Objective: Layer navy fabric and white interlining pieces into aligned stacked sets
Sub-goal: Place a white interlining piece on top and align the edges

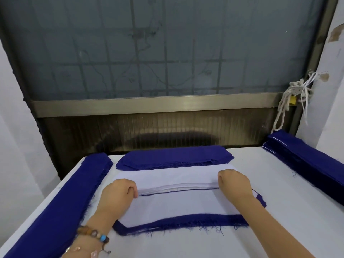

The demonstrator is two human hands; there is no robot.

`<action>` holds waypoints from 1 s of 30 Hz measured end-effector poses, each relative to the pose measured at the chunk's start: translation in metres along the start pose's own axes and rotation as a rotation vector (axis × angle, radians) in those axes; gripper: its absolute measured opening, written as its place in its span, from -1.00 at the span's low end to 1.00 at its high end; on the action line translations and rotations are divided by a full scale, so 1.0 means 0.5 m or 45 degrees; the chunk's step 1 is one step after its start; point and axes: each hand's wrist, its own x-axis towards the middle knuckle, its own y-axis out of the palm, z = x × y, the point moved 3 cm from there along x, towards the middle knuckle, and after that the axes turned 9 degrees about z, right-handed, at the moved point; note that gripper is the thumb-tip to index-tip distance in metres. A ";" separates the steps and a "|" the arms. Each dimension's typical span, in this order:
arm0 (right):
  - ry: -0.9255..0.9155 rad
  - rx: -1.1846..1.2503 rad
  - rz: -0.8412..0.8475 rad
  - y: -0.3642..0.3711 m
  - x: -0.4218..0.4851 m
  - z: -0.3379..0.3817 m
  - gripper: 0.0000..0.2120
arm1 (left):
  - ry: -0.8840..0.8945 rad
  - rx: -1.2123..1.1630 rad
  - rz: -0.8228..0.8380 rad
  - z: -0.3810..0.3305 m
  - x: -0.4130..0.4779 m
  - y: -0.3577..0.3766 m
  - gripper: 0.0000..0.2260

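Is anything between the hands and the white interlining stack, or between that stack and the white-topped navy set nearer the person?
Nothing visible. The left hand and right hand grip the white interlining stack at its near edge, and the white-topped navy set lies against that edge.

**A garment workshop's prep station**

Thick stacks of cut navy fabric pieces (61,202) with frayed, thready edges line three sides of a white cloth-covered surface (279,229) (many pieces cut to one shape). White interlining (176,175) lies layered between them. Behind stands a grimy frosted window (167,53) with a metal grille. A rope (284,107) and a brass padlock (292,102) hang at its frame, beside a wall (333,90) with peeling paint.
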 end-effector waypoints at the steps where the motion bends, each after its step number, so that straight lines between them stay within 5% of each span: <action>1: -0.010 0.018 -0.022 -0.002 0.012 0.012 -0.84 | 0.010 -0.035 -0.042 -0.009 0.014 -0.002 -0.65; 5: -0.165 0.127 -0.105 -0.001 0.068 0.066 -0.77 | 0.129 -0.118 -0.199 -0.063 0.095 0.004 -0.72; 9: -0.311 0.260 -0.108 0.009 0.134 0.111 -0.58 | 0.162 -0.011 -0.056 -0.120 0.185 0.039 -0.55; 14: -0.475 0.300 0.040 0.051 0.214 0.162 -0.49 | 0.191 0.222 0.113 -0.173 0.265 0.102 -0.57; 22: -0.369 0.275 0.030 0.065 0.323 0.195 -0.70 | 0.118 0.234 0.090 -0.188 0.346 0.116 -0.81; 30: -0.283 0.438 0.077 0.075 0.350 0.196 -0.76 | 0.174 0.414 0.062 -0.203 0.400 0.135 -0.79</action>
